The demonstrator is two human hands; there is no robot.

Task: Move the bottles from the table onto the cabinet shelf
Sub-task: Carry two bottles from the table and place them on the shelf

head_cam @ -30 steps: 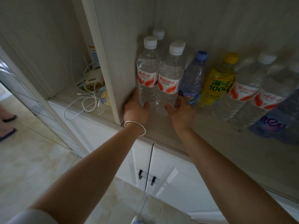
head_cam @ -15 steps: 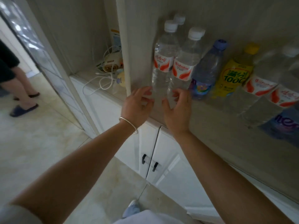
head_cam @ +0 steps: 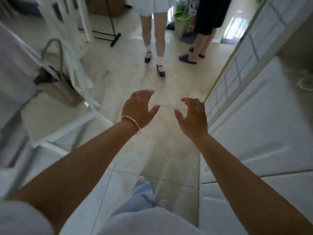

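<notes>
I saw L hand [head_cam: 139,108] & R hand [head_cam: 193,116] out over floor [head_cam: 169,141], fingers spread, nothing held, apart. Bracelet [head_cam: 131,122] on L wrist. Cabinet [head_cam: 264,133] at right. Bottles not in frame; view blurred

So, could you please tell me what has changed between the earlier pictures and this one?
Both hands have let go of the two bottles at the shelf's left end and pulled away. The view has swung off the cabinet: the left hand and right hand now hang open and empty over the tiled floor, and no bottles are in view. The bracelet remains on the left wrist.
</notes>
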